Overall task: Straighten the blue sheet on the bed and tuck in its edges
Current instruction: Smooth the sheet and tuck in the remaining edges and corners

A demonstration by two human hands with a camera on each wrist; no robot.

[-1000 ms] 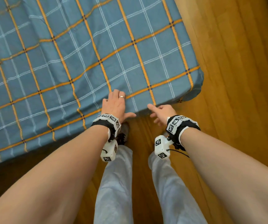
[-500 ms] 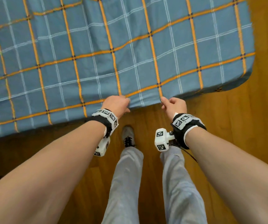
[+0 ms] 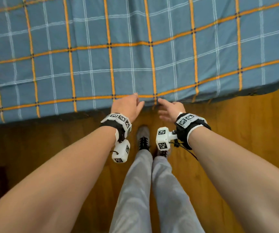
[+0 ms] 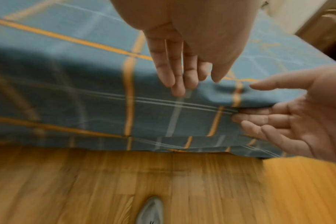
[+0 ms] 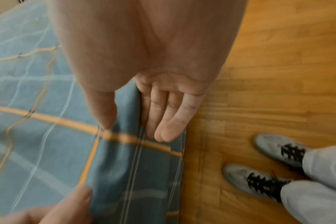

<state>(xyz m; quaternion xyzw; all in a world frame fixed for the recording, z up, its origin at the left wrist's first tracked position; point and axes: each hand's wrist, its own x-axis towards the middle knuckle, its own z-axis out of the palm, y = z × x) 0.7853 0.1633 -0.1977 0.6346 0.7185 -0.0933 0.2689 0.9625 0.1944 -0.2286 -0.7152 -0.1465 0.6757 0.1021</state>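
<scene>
The blue sheet [image 3: 135, 52], soft woven cloth checked with orange and white lines, covers the bed from 9 to 3 o'clock in the head view, its near edge hanging above the glossy wooden floor [image 3: 244, 132]. Left hand [image 3: 127, 106] and right hand [image 3: 170, 110] meet at that edge, fingers straight and relaxed. Only the left wrist view shows the right fingers [image 4: 259, 119] slipped under a fold in the drape. The right wrist view shows grey laced shoes [image 5: 259, 178] at 4 o'clock.
</scene>
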